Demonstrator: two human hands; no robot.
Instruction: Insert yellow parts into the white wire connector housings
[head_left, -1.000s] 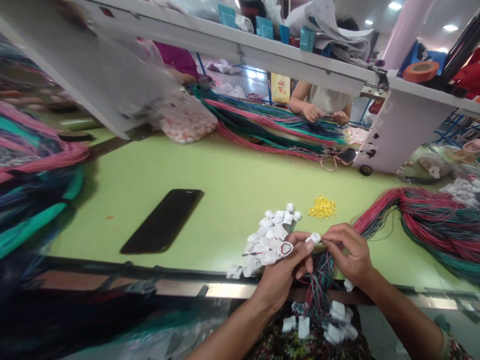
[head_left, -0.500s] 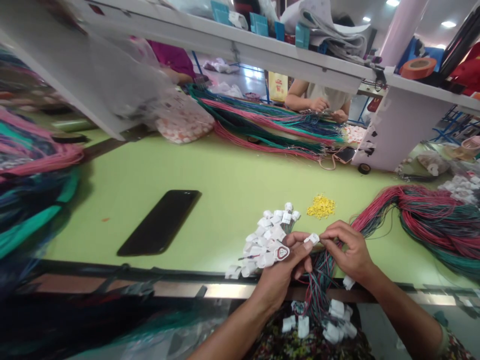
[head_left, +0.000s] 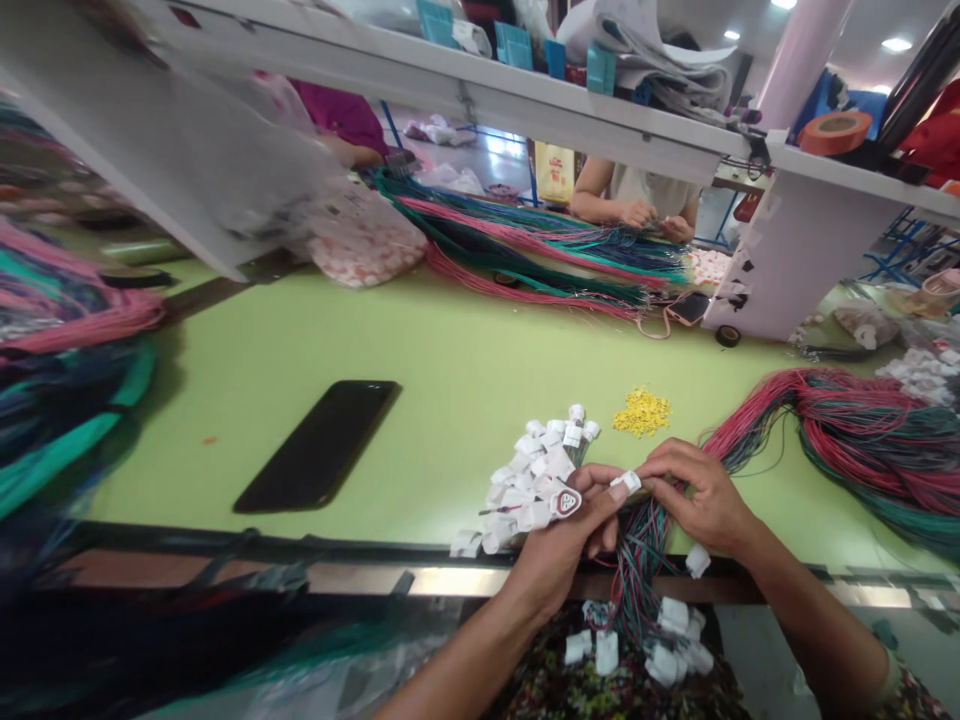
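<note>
My left hand grips a small white plug between thumb and finger, just above the table's near edge. My right hand meets the plug's right end, thumb and forefinger pinched together; I cannot tell what tiny thing, if any, is between them. Thin wires pass below my hands and hang over the edge, with more white plugs above my patterned clothing. Just left of my left hand lies a heap of white plugs, one showing a red ring. Beyond my hands sits a small pile of yellow bits. A thick bundle of red and green wires lies to the right, and a black phone lies well to the left on the green table. Across it, another person's hands are near more wires.
</note>
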